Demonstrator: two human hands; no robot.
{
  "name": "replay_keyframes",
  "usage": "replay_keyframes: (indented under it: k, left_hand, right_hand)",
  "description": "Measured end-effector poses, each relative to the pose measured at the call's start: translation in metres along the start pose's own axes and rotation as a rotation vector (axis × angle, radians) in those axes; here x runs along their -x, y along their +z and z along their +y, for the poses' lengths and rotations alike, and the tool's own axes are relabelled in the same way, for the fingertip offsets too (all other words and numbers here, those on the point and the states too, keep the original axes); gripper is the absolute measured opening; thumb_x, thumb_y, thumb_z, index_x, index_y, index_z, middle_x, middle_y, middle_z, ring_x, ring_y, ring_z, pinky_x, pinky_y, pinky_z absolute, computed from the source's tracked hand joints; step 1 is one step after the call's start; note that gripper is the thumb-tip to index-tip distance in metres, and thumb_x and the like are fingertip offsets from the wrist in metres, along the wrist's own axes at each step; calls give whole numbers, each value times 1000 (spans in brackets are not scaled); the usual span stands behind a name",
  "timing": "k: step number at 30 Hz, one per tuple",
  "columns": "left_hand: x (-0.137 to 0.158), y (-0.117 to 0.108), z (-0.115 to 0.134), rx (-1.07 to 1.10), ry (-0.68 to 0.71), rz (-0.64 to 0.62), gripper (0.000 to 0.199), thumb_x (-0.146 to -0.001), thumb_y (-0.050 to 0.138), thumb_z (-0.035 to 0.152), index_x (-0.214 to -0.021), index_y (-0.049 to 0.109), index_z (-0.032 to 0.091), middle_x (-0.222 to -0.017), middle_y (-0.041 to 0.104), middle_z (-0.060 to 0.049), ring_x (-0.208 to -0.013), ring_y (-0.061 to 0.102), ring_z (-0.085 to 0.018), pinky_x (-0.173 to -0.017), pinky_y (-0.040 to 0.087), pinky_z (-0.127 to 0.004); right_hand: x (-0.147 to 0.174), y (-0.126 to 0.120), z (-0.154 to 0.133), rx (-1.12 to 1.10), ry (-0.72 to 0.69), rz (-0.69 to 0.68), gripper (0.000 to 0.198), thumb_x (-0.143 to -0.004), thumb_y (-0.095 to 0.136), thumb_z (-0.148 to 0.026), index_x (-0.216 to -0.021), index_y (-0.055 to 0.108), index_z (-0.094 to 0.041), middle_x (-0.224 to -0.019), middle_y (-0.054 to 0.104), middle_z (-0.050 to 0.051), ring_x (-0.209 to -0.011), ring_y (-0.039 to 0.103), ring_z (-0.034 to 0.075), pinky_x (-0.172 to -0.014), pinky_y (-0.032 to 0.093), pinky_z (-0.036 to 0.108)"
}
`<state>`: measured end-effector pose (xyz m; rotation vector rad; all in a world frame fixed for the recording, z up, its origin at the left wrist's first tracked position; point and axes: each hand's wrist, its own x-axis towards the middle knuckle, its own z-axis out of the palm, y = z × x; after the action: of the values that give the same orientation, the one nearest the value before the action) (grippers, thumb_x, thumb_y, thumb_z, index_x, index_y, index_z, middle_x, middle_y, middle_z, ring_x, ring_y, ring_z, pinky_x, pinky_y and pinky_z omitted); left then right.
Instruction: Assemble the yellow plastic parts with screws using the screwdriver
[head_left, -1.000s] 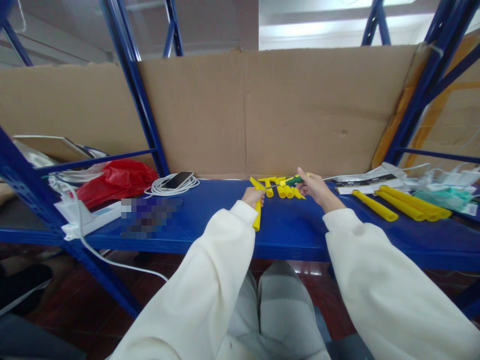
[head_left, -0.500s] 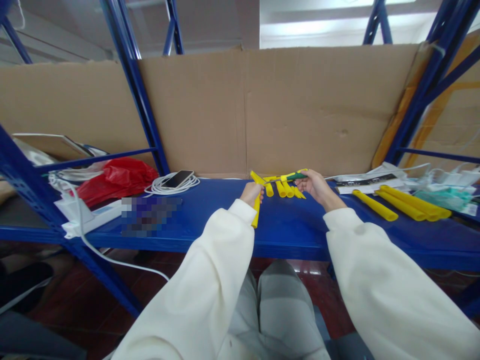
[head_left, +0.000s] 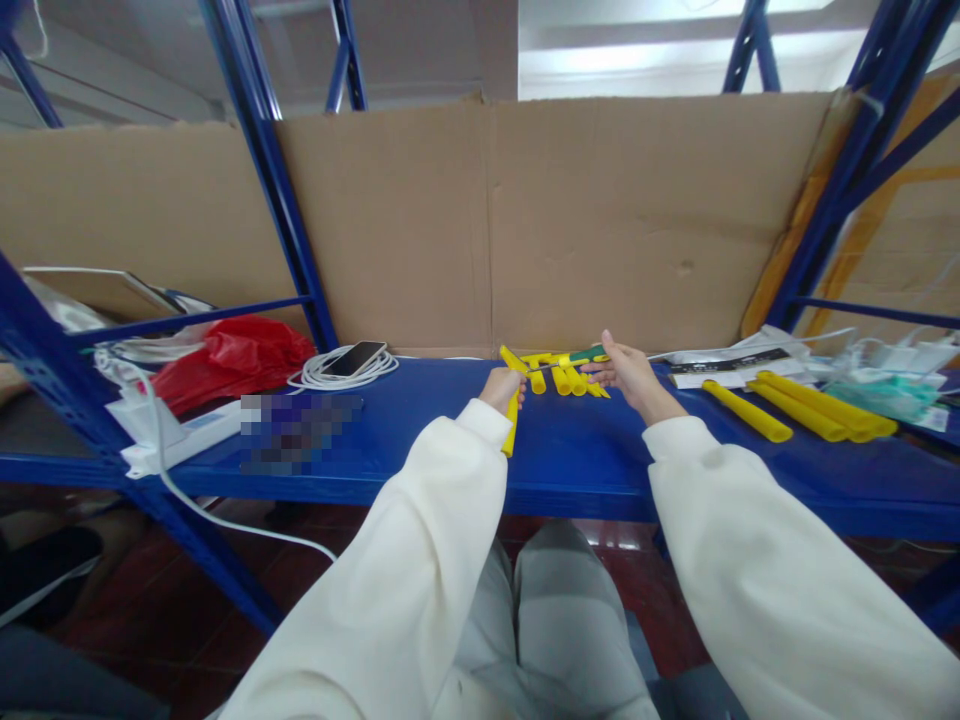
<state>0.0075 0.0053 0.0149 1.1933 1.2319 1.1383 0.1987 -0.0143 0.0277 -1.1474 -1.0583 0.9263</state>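
My left hand (head_left: pixel 504 389) is closed around a yellow tube (head_left: pixel 511 432), whose flared top sticks out above the fingers and whose lower end shows beneath. A screwdriver with a green and yellow handle (head_left: pixel 586 355) lies roughly level, its thin shaft running to the tube at my left fingers. Whether the tip is inside the tube is hidden. At the handle's end my right hand (head_left: pixel 624 376) has its thumb raised and its fingers stretched out loosely under the handle. Several short yellow pieces (head_left: pixel 562 380) lie on the blue shelf (head_left: pixel 442 430) behind and below the screwdriver.
More yellow tubes (head_left: pixel 799 408) lie to the right, near a white plastic packet (head_left: pixel 739 360). Leftward are a phone (head_left: pixel 358 358) on a coiled white cable (head_left: pixel 322 372), a red bag (head_left: pixel 240 355) and a white power strip (head_left: pixel 202 430). A cardboard panel (head_left: pixel 600 220) stands behind.
My right hand has loosened from the screwdriver handle, with its thumb lifting and its fingers spreading. My left hand and its yellow tube stay nearly in place.
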Motion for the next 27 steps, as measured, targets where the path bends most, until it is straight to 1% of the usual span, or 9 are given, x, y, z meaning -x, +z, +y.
replay_keyframes:
  k: [3, 6, 8, 11, 13, 15, 20, 23, 27]
  left_hand:
    - [-1, 0, 0, 2, -26, 5, 23, -81, 50, 1, -65, 48, 18, -43, 40, 7, -35, 36, -8, -41, 27, -21]
    - [-1, 1, 0, 2, -40, 17, 21, -82, 52, 3, -67, 50, 17, -44, 40, 7, -35, 36, -8, -41, 27, -21]
    - [0, 1, 1, -3, -44, 31, 19, -82, 54, 4, -68, 51, 17, -44, 40, 7, -35, 37, -8, -42, 28, -22]
    - [0, 0, 1, -9, -47, 53, 18, -82, 54, 4, -69, 52, 16, -44, 40, 6, -36, 37, -9, -42, 28, -22]
    - [0, 0, 1, -5, -47, 55, 18, -82, 54, 4, -69, 53, 16, -44, 40, 6, -36, 38, -9, -42, 28, -22]
    - [0, 1, 1, 0, -45, 48, 17, -82, 54, 5, -70, 53, 16, -44, 40, 6, -36, 38, -9, -42, 28, -22]
    - [0, 1, 0, -4, -39, 34, 18, -82, 53, 4, -69, 52, 17, -44, 40, 6, -36, 38, -9, -42, 28, -22]
    - [0, 1, -1, 3, -32, 21, 21, -82, 52, 3, -67, 49, 17, -44, 41, 6, -36, 38, -9, -42, 27, -22]
    - [-1, 1, -2, 14, -34, 34, 19, -81, 56, 5, -68, 50, 17, -44, 41, 6, -36, 38, -9, -41, 27, -22]
  right_hand:
    - [-1, -2, -1, -110, 27, -45, 32, -91, 59, -50, -82, 50, -21, -64, 72, 5, -44, 64, 12, -41, 48, 18]
    - [-2, -4, -1, -210, 26, -155, 25, -94, 59, -41, -83, 49, -21, -69, 74, 5, -52, 67, 13, -49, 53, 21]
    - [-3, -5, 0, -222, 12, -212, 22, -94, 60, -37, -83, 50, -21, -69, 73, 5, -53, 66, 13, -51, 55, 22]
    - [-6, -6, 3, -178, -29, -199, 24, -90, 66, -37, -80, 52, -20, -60, 66, 1, -45, 59, 10, -45, 49, 19]
    - [-8, -6, 6, -157, -58, -163, 29, -85, 72, -40, -78, 53, -19, -55, 59, -3, -40, 53, 8, -39, 43, 17]
    - [-9, -6, 8, -160, -76, -144, 34, -80, 76, -43, -75, 51, -20, -54, 54, -5, -38, 49, 7, -36, 40, 17]
    - [-8, -4, 11, -136, -129, -116, 44, -73, 78, -54, -76, 48, -22, -52, 51, -7, -36, 44, 6, -33, 31, 17]
    - [-7, -4, 10, -127, -169, -106, 47, -73, 75, -60, -77, 47, -23, -50, 48, -8, -34, 41, 5, -32, 26, 16]
    - [-7, -5, 7, -147, -139, -163, 44, -77, 74, -56, -77, 45, -23, -52, 53, -7, -36, 44, 7, -34, 29, 17]
